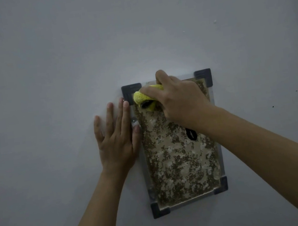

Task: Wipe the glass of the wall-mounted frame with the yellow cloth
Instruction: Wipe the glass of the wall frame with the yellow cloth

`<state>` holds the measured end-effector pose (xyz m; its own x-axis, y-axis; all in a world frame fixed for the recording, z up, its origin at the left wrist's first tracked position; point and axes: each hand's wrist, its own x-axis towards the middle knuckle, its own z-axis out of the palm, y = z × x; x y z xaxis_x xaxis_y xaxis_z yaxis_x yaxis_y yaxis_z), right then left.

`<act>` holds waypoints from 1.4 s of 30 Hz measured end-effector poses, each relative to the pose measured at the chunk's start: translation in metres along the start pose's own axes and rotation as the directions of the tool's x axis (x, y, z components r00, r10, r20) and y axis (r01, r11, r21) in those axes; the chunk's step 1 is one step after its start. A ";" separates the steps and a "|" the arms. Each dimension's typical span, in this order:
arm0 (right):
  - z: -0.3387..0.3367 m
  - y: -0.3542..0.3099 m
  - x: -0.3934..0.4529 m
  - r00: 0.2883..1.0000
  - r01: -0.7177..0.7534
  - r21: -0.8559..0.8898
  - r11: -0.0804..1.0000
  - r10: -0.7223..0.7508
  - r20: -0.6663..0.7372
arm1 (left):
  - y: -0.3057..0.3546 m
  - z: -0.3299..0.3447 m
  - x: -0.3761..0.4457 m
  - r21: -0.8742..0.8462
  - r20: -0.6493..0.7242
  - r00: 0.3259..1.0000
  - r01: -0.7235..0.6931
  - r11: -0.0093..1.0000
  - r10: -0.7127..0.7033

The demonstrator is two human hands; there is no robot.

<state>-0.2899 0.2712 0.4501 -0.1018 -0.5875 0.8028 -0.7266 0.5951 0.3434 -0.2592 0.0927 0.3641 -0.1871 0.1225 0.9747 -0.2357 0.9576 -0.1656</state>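
Head view, looking at a plain grey wall (45, 69) in dim light, with both bare arms reaching up from below. At about nine o'clock of the frame, the left hand (116, 135) lies flat on the wall, fingers straight and spread, holding nothing; its thumb and forefinger edge touch the left rim of the wall-mounted frame (218, 142). My guess is that it is planted there to steady the frame against the push of the wiping.

The frame hangs a little tilted, with dark plastic corner caps (131, 91) at all four corners and a mottled brown-and-cream picture under the glass (179, 165). A small black mark (191, 134) shows near the middle, half hidden by the right forearm; I cannot tell what it is.

At roughly eleven o'clock on the glass, the yellow cloth (139, 97) is bunched into a wad and pressed against the upper left corner. The right hand (178, 98) grips it, fingers curled over the top, thumb up at twelve o'clock. Bunching the cloth probably gives a firm pad to press with.

Judging by the position, the wipe is at the top, with most of the glass below not yet covered.
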 end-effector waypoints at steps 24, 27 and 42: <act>0.003 -0.008 0.003 0.997 0.064 0.053 0.997 -0.066 0.041 | 0.003 -0.003 -0.001 -0.003 0.033 0.999 0.026 1.000 -0.026; -0.001 0.001 -0.001 0.994 0.088 0.037 0.995 -0.090 0.060 | 0.002 -0.003 -0.001 -0.018 0.026 0.999 0.021 1.000 -0.020; 0.016 -0.013 -0.014 0.998 0.028 0.192 0.981 -0.039 0.052 | 0.002 -0.002 -0.002 0.004 0.038 0.999 0.012 1.000 -0.012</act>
<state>-0.2895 0.2628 0.4262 -0.1088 -0.6382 0.7622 -0.8462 0.4618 0.2659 -0.2571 0.0951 0.3626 -0.2206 0.1006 0.9702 -0.2419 0.9580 -0.1543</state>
